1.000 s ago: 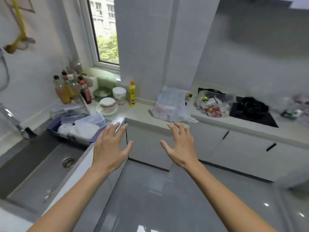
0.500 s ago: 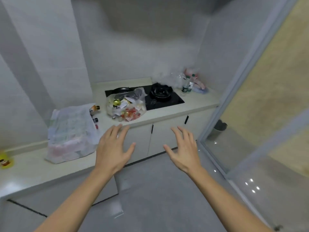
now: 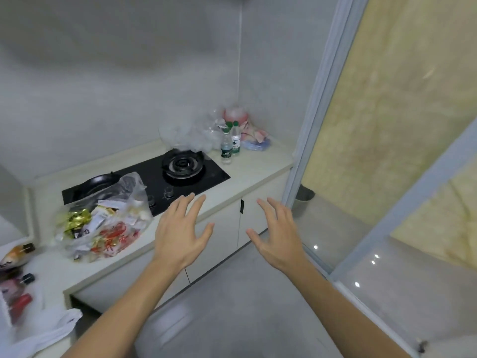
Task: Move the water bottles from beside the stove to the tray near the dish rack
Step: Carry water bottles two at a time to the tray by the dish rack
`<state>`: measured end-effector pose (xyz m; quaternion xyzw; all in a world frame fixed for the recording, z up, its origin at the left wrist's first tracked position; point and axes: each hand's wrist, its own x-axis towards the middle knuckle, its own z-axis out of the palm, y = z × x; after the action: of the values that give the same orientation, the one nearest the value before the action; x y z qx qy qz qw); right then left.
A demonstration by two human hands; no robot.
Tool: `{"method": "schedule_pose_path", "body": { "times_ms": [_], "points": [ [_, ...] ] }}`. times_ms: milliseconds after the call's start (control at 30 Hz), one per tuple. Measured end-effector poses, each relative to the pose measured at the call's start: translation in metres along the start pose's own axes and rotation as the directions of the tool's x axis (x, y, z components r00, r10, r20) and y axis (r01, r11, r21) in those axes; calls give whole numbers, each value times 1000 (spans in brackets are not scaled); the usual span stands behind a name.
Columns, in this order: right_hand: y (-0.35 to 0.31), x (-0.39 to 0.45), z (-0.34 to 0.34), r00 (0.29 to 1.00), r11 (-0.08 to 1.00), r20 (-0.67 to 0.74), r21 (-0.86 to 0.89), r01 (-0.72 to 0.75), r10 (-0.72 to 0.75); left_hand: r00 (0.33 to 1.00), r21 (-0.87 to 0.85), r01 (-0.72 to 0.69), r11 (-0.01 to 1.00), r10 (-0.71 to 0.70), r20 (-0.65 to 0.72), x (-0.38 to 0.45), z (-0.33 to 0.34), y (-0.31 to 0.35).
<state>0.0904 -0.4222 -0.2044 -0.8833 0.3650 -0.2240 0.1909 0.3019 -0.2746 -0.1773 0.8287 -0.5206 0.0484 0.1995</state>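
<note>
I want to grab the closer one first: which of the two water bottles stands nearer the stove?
The front water bottle, closest to the burner; the other bottle stands behind it toward the corner.

Bare counter [image 3: 254, 165] before bottles [image 3: 230, 143]

Bare forearms, no sleeves; hands [image 3: 182, 232] ringless.

You've swung your view right, away from the sink and window, and moved closer to the stove [image 3: 154, 177]. The two bottles [image 3: 230, 142], small and far half a second ago, now stand larger beside its right edge. The snack bag [image 3: 103, 223] has slid toward the lower left. Your left hand [image 3: 180, 233] now overlaps the counter [image 3: 258, 166] edge; your right hand [image 3: 278, 236] is over the cabinet door.
</note>
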Motion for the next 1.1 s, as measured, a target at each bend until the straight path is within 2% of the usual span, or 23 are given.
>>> {"method": "schedule_pose_path", "body": {
  "times_ms": [200,500,767,867,967,1100],
  "points": [
    [56,118,2,998,999,43,-21,39,-38,998,10,53,999,-53,-21,110,36,20],
    [116,297,47,992,994,113,-80,69,-60,996,16,88,996,-87,-35,275,116,-9],
    [154,446,92,978,991,210,-137,11,18,984,27,126,992,-129,120,417,189,-47],
    [171,496,103,963,992,266,-123,-14,47,963,40,194,980,-198,182,454,206,-59],
    [193,546,120,932,994,350,-74,-75,96,928,-43,309,950,-291,234,486,228,-62],
    [219,611,154,890,990,439,7,-142,124,804,-193,552,811,-458,379,527,265,-65]
  ]
}}
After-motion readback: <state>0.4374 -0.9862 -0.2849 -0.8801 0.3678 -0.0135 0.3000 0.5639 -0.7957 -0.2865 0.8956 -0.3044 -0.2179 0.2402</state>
